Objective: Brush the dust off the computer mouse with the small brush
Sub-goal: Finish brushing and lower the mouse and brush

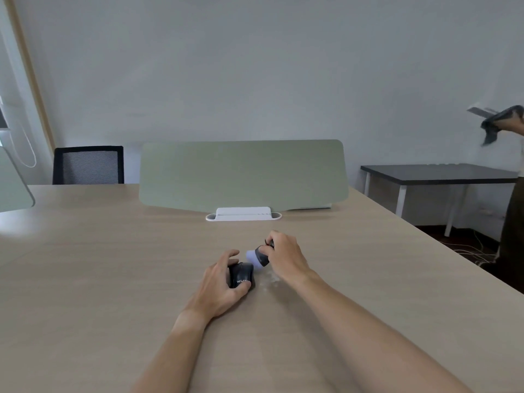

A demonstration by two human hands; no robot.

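A black computer mouse (241, 275) with white lettering rests on the light wood desk (99, 279), just in front of me. My left hand (219, 287) grips it from the left, fingers over its far end and thumb at its near end. My right hand (285, 258) holds a small brush (259, 258) with a dark body and a pale lilac bristle head. The bristles point left and down, touching or almost touching the far right side of the mouse. A faint smear of whitish dust (270, 282) lies on the desk to the right of the mouse.
A green divider panel (243, 174) in a white base (243, 215) stands across the desk behind my hands. A black mesh chair (88, 165) is at the back left, a dark side table (436, 174) at the right. Another person's arm (510, 123) holds a dark object at the far right.
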